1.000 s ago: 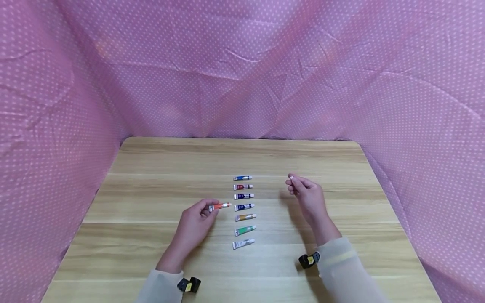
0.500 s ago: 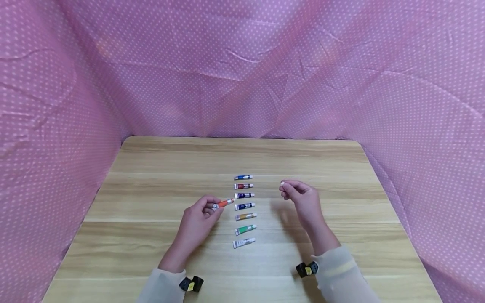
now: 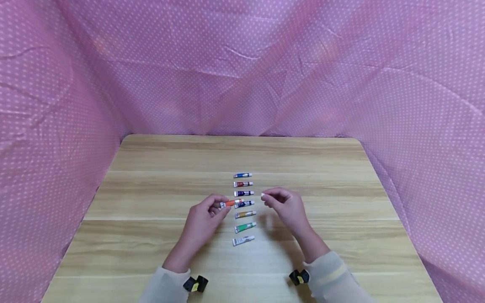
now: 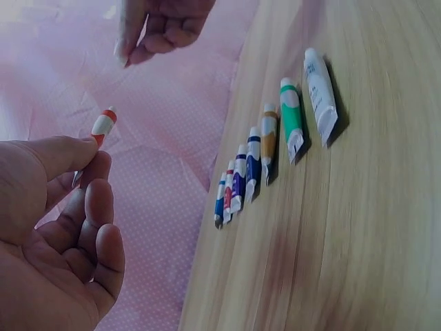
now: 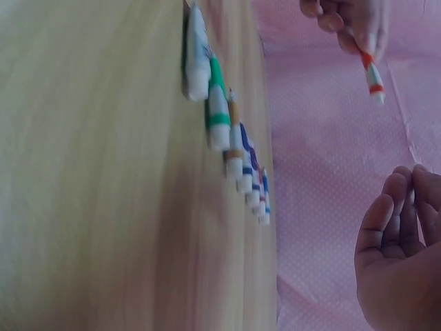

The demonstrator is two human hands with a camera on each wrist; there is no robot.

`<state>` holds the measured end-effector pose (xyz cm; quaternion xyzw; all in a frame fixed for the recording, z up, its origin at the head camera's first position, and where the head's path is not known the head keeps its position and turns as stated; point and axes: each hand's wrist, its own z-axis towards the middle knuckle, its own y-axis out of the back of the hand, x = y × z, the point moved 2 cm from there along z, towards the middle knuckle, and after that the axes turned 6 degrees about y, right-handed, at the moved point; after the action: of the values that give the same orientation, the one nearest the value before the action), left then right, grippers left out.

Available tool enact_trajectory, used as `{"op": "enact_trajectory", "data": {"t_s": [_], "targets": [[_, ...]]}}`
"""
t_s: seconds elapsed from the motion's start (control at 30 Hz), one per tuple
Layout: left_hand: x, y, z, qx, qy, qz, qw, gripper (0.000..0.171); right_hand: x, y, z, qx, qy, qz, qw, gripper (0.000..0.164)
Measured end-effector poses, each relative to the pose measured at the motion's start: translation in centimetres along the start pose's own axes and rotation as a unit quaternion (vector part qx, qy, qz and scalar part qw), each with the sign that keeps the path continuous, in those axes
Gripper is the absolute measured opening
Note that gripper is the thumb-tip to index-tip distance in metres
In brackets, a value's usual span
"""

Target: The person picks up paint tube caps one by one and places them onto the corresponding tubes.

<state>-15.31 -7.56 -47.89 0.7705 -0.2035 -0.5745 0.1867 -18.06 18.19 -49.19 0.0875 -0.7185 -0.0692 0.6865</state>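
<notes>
My left hand pinches an orange paint tube between thumb and fingers. In the left wrist view the tube has its narrow tip bare and pointing away from the hand. The tube is held above the row and overlaps a dark blue paint tube in the head view. Facing it from the right, my right hand pinches a small white cap at its fingertips. A gap separates the cap from the tube's tip.
Several paint tubes lie in a column on the wooden table, among them red, ochre, green and white ones. All their caps point right. A pink dotted cloth hangs around the table's back and sides.
My right hand has come left and down with the white cap, toward the tube. My left hand has moved a little right, bringing the orange paint tube over the row.
</notes>
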Motion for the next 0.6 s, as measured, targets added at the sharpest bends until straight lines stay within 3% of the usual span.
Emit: {"op": "enact_trajectory", "data": {"t_s": [0.3, 0.6], "targets": [[-0.1, -0.8, -0.9, 0.005, 0.003, -0.016, 0.9999, 0.02, 0.0, -1.6, -0.8, 0.049, 0.024, -0.025, 0.998, 0.017], [0.1, -1.8, -1.7, 0.011, -0.007, -0.033, 0.9994, 0.02, 0.0, -2.3, -1.6, 0.064, 0.025, -0.051, 0.996, 0.013]]}}
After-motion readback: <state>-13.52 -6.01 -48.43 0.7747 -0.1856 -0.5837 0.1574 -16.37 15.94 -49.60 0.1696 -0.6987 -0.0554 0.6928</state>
